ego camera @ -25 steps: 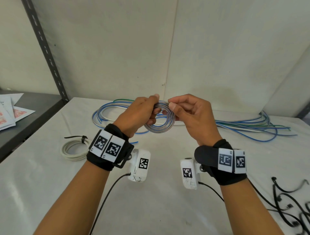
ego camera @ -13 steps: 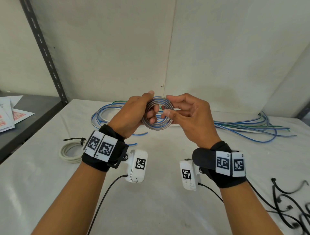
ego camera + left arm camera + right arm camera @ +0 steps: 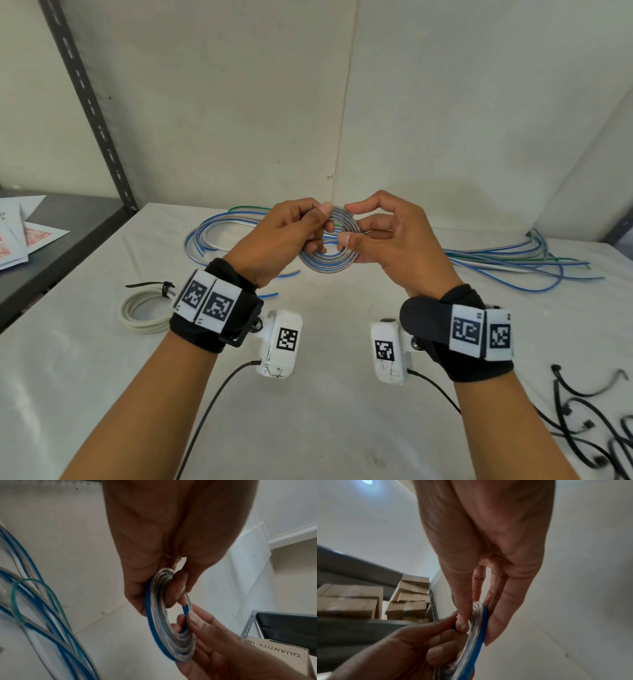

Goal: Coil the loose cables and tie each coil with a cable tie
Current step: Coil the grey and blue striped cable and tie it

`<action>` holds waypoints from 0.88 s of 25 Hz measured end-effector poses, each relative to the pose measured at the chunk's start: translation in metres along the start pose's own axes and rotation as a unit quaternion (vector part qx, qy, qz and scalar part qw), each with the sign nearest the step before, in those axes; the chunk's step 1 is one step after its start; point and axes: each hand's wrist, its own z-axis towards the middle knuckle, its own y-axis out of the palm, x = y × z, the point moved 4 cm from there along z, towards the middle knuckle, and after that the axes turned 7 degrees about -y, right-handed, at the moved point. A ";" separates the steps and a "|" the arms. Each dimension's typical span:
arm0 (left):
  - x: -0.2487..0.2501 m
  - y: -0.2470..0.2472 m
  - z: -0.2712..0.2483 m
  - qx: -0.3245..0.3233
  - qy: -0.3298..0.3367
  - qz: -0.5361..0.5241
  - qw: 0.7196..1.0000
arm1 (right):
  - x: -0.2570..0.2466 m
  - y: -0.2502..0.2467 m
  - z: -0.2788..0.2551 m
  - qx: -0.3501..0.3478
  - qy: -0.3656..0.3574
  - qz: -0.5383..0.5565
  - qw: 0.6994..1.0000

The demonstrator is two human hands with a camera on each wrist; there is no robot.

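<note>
With the left hand (image 3: 284,236) and right hand (image 3: 387,240) both just pinching the untied coil (image 3: 329,262), any slip and the loops probably spring apart.

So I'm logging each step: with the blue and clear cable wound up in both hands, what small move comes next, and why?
Probably the left hand holds the blue and clear cable coil alone while the right hand reaches for a black cable tie at the right: the coil looks fully wound, with no tie on it yet.
</note>
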 end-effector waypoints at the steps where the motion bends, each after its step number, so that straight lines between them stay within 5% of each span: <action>1: -0.001 0.002 0.000 0.005 0.005 0.004 1.000 | 0.000 0.000 0.000 0.002 0.000 -0.021 1.000; 11: 0.006 -0.001 -0.002 0.005 0.009 -0.005 1.000 | -0.003 0.003 0.000 0.034 -0.049 -0.045 0.997; 16: 0.011 0.000 -0.005 0.002 0.031 0.028 0.999 | -0.006 0.001 -0.001 0.054 -0.035 0.048 0.997; 22: 0.013 -0.001 -0.005 0.006 0.073 0.110 0.991 | -0.007 -0.005 0.000 0.066 -0.070 -0.034 0.995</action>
